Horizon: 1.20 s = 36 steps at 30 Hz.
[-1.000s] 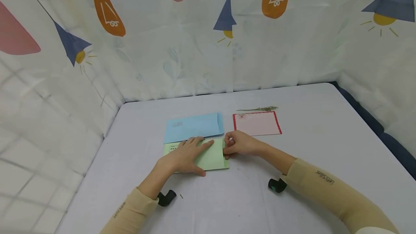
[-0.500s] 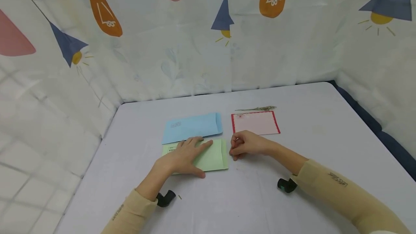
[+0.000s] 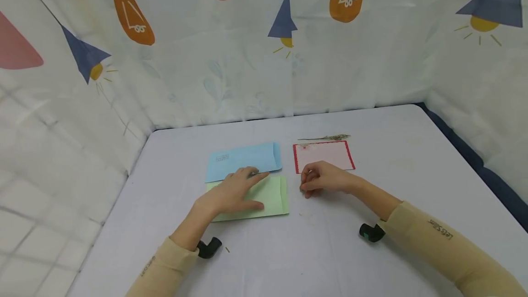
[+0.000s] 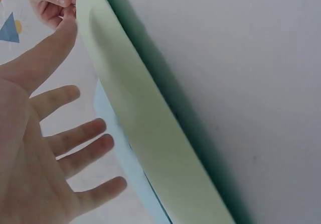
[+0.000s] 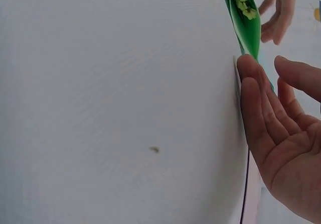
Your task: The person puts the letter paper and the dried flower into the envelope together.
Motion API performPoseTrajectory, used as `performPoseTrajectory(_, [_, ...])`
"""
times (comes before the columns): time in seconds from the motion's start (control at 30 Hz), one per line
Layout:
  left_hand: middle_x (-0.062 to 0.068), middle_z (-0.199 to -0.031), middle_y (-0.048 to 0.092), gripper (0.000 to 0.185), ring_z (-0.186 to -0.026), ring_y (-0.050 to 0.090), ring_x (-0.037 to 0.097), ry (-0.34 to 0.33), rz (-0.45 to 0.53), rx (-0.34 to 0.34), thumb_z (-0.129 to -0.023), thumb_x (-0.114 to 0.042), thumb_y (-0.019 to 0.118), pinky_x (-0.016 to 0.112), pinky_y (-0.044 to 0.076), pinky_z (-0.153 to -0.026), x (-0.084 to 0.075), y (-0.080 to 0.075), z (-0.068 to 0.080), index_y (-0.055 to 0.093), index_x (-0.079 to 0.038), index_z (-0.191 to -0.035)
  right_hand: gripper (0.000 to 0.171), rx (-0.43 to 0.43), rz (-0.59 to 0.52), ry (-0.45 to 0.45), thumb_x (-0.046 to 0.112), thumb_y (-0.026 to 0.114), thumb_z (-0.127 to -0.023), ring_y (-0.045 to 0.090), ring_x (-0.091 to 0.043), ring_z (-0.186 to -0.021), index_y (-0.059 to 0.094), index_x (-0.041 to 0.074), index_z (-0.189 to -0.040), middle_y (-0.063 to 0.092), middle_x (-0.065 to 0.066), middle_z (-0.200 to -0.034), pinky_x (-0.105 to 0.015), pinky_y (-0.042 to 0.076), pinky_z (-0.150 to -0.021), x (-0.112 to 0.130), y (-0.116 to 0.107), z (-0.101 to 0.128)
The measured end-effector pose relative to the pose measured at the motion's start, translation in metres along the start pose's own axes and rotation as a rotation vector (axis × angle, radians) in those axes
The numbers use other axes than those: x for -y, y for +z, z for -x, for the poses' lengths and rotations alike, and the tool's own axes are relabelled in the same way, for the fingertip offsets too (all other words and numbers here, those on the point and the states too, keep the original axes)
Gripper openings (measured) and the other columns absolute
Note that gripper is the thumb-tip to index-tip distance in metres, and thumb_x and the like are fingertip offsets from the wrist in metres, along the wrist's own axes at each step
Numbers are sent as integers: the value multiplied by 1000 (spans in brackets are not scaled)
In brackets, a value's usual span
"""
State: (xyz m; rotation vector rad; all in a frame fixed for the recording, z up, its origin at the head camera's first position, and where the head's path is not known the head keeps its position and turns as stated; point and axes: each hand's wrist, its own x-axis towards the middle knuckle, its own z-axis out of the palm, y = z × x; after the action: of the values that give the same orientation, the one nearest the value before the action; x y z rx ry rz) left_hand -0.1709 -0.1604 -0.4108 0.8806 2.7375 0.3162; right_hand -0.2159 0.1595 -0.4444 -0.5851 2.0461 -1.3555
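Green envelope [image 3: 264, 200] is the centre of my feed: it lies flat on the table [image 3: 392, 150], under my left hand [image 3: 231, 194] and just to the left of my right hand [image 3: 323, 179].

Biggest thing first: I see the patterned curtain [image 3: 206, 58] standing beyond both hands, printed with bulbs and rockets, and the pale table spreading out beneath them.

Next, the blue envelope [image 3: 243, 160], lying just past my left fingertips; its near edge meets the green envelope's far edge, and in the left wrist view it shows as a blue strip [image 4: 130, 158] beneath the green sheet [image 4: 150, 133].

Beyond my right hand, I see the pink card [image 3: 330, 152] with its red border, the knuckles close to its near edge; whether they touch it I cannot tell. A thin dried sprig [image 3: 326, 138] lies just beyond that card.

Now the hands. My left rests palm down on the green envelope, fingers spread and fairly straight, gripping nothing. My right sits on the table just off the envelope's open end, fingers loosely curled, nothing in them that I can see. From the right wrist camera I catch yellow-green bits [image 5: 244, 5] inside the envelope's mouth.
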Motion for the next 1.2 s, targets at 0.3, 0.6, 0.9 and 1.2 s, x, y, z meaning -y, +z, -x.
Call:
performPoseTrajectory(0.3, [17, -154, 39, 75, -140, 39, 36, -37, 12, -115, -97, -45, 72, 65, 32, -107, 20, -15, -18, 40, -18, -160, 19, -99, -10, -17, 14, 73, -97, 70, -29, -88, 66, 1, -109, 72, -15, -99, -37, 59, -82, 6, -5, -11])
performPoseTrajectory(0.6, [20, -161, 30, 79, -147, 30, 40, -95, 28, -102, -97, -48, 70, 69, 21, -113, 41, -24, -38, 37, -17, -161, 34, -269, -97, -2, 15, 71, -99, 70, -27, -98, 63, -5, -125, 69, -16, -111, -34, 58, -86, 17, -2, -41])
performPoseTrajectory(0.9, [19, -165, 23, 91, -151, 22, 40, -174, 48, -26, -90, -56, 74, 70, 14, -116, 57, -23, -51, 32, -20, -163, 33, -334, -170, -12, 4, 67, -100, 69, -29, -108, 61, -9, -129, 67, -18, -117, -36, 56, -92, 23, 6, -75])
performPoseTrajectory(1.2, [16, -166, 23, 100, -151, 22, 38, -182, 96, 35, -85, -57, 80, 68, 11, -117, 62, -21, -61, 28, -24, -165, 35, -346, -135, 18, 0, 64, -100, 68, -26, -110, 57, -8, -134, 68, -18, -119, -33, 54, -95, 24, 15, -93])
